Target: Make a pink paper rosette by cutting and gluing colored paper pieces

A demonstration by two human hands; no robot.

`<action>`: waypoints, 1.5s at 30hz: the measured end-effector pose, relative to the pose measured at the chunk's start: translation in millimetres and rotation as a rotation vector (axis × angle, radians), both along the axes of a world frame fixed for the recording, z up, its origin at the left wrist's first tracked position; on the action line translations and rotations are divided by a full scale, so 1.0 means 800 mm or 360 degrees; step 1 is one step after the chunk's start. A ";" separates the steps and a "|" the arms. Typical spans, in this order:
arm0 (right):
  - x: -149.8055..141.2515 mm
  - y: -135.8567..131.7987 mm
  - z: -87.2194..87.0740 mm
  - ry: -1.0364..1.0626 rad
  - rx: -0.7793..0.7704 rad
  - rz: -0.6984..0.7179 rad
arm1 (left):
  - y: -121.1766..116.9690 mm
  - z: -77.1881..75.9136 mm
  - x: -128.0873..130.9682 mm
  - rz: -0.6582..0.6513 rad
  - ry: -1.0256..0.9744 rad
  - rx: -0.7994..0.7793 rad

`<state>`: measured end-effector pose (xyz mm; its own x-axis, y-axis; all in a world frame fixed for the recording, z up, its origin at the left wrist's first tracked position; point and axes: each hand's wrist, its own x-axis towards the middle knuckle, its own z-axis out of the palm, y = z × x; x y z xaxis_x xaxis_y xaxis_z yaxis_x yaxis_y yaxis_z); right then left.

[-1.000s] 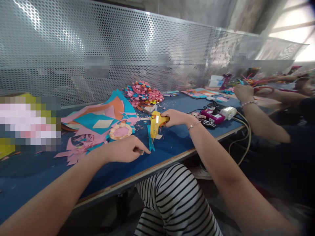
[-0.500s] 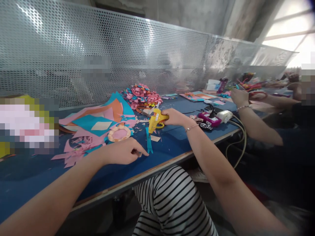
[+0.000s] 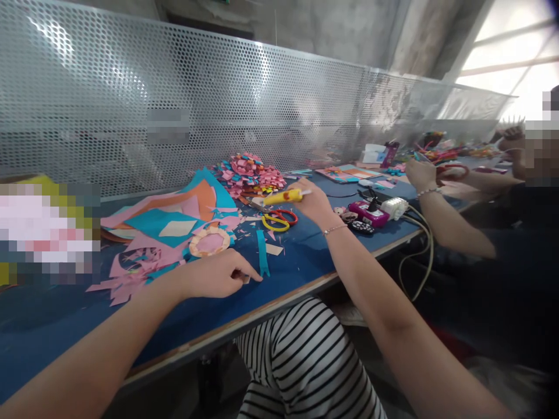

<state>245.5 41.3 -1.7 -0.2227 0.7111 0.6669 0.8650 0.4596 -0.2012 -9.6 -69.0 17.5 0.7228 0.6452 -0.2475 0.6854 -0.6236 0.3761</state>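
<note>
My right hand (image 3: 313, 201) is closed around a yellow glue gun (image 3: 283, 196), held above the table and turned roughly sideways. My left hand (image 3: 222, 272) rests low over the blue table (image 3: 301, 273), its index finger stretched out and the other fingers bent. That fingertip is at the notched lower end of a blue paper strip (image 3: 262, 253); I cannot tell whether it presses on it. A small beige paper piece (image 3: 275, 249) lies beside the strip. Behind them lie scissors (image 3: 279, 221) with red and yellow handles. Near my left wrist is a round pink-and-cream paper piece (image 3: 209, 241).
Coloured paper sheets (image 3: 174, 212) and pink scraps (image 3: 126, 273) spread on the left. A heap of folded paper bits (image 3: 248, 174) sits by the perforated metal screen (image 3: 209, 105). On the right are a purple plug adapter (image 3: 369, 213), cables, and a co-worker's hand (image 3: 421, 176).
My right hand has lifted the glue gun away from the blue strip and turned it on its side, uncovering the scissors behind. My left hand stays nearly in place.
</note>
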 end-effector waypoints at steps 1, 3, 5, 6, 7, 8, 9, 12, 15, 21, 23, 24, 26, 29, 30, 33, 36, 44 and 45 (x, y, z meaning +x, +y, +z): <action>0.006 0.007 -0.002 0.0162 -0.0031 -0.0112 | -0.001 0.001 0.000 0.0003 -0.0001 0.0003; 0.020 0.020 -0.004 0.0454 -0.0116 -0.0327 | -0.002 0.003 0.002 0.0005 -0.0012 0.0006; 0.035 0.030 -0.007 0.0677 -0.0288 -0.0478 | -0.002 0.005 0.003 0.0017 -0.0055 0.0001; 0.041 0.032 -0.009 0.0713 -0.0417 -0.0560 | -0.001 0.006 0.004 0.0043 -0.0097 -0.0003; 0.046 0.033 -0.010 0.0707 -0.0569 -0.0621 | 0.000 0.007 0.004 0.0087 -0.0156 -0.0009; 0.050 0.032 -0.012 0.0660 -0.0736 -0.0671 | 0.001 0.008 0.005 0.0145 -0.0239 -0.0017; 0.053 0.031 -0.014 0.0591 -0.0894 -0.0709 | 0.003 0.009 0.005 0.0212 -0.0341 -0.0032; 0.057 0.024 -0.019 0.0401 -0.1038 -0.0816 | 0.008 0.010 0.008 0.0423 -0.0700 -0.0108; 0.049 0.016 -0.018 0.0325 -0.0651 -0.0896 | 0.014 0.005 0.011 0.0643 -0.0996 -0.0185; -0.015 -0.013 0.002 0.0529 -0.0634 0.0693 | 0.029 -0.022 0.014 0.1034 -0.1471 -0.0207; -0.038 -0.025 0.003 0.0567 -0.0837 0.1078 | 0.032 -0.028 0.016 0.1084 -0.1569 -0.0163; -0.047 -0.031 0.003 0.0581 -0.0920 0.1192 | 0.033 -0.029 0.017 0.1096 -0.1597 -0.0137; -0.060 -0.038 0.001 0.0648 -0.1050 0.1302 | 0.032 -0.030 0.019 0.1109 -0.1621 -0.0080; -0.071 -0.044 -0.002 0.0687 -0.1105 0.1358 | 0.029 -0.029 0.024 0.1110 -0.1622 -0.0020; -0.073 -0.045 -0.002 0.0681 -0.1091 0.1361 | 0.028 -0.029 0.026 0.1102 -0.1610 -0.0023; -0.075 -0.047 0.001 0.0656 -0.1073 0.1331 | 0.026 -0.029 0.027 0.1052 -0.1545 -0.0040; -0.072 -0.048 0.004 0.0663 -0.1174 0.1302 | 0.027 -0.028 0.022 0.0927 -0.1419 0.0041; -0.064 -0.048 0.004 0.0470 -0.1559 0.1414 | 0.013 -0.008 0.005 0.0425 -0.0334 0.0251; -0.065 -0.047 0.002 0.0442 -0.1558 0.1414 | 0.011 -0.008 0.006 0.0369 -0.0250 0.0237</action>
<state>193.7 3.3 0.0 -0.7941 0.6036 0.0709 0.2298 0.4063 -0.8844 -5.2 -60.0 11.4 0.5741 0.8180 -0.0349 0.7566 -0.5137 0.4046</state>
